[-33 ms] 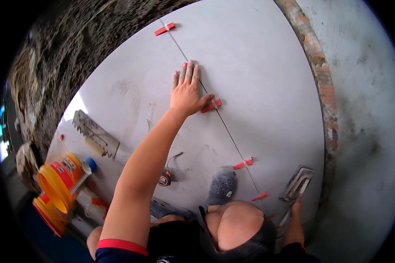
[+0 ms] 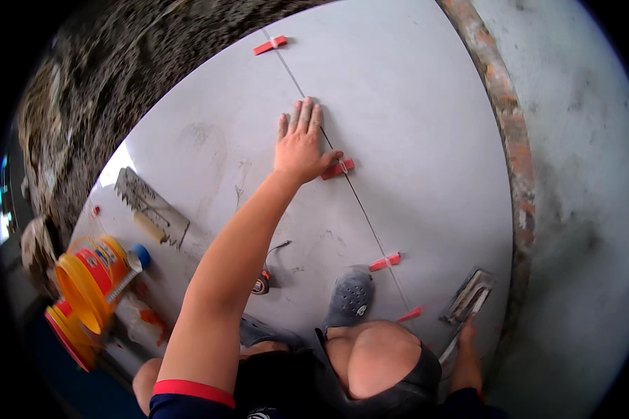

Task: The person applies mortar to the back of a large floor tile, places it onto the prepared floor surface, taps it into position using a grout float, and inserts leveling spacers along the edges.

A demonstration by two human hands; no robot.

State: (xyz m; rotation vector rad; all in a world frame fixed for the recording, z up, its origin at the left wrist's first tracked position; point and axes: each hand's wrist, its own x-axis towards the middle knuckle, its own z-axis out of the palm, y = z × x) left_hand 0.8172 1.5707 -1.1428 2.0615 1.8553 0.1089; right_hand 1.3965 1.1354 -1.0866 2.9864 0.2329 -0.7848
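Observation:
My left hand (image 2: 300,150) lies flat on pale grey, glossy tiles (image 2: 426,126), fingers spread beside the dark joint between two of them. Its thumb reaches across the joint and touches a red levelling wedge (image 2: 338,169) seated in a clear clip. At the lower right, my right hand (image 2: 466,342) is closed at the near end of a flat rectangular trowel-like tool (image 2: 468,297), grey with a pale handle. Most of that hand's fingers are hidden. More red wedges sit along the same joint: one far off (image 2: 270,45), one near my shoe (image 2: 385,262).
A notched trowel (image 2: 152,206) lies on the tile at left. Yellow-and-red buckets (image 2: 80,293) stand at lower left. A tape measure (image 2: 261,283) is partly behind my left forearm. Rough earth (image 2: 119,77) borders the far left; a brick edge (image 2: 516,140) runs along the right. My grey clog (image 2: 349,297) rests on the tile.
The view has shifted slightly. My left hand stays flat at the joint and my right hand stays at the tool; nothing else has visibly moved.

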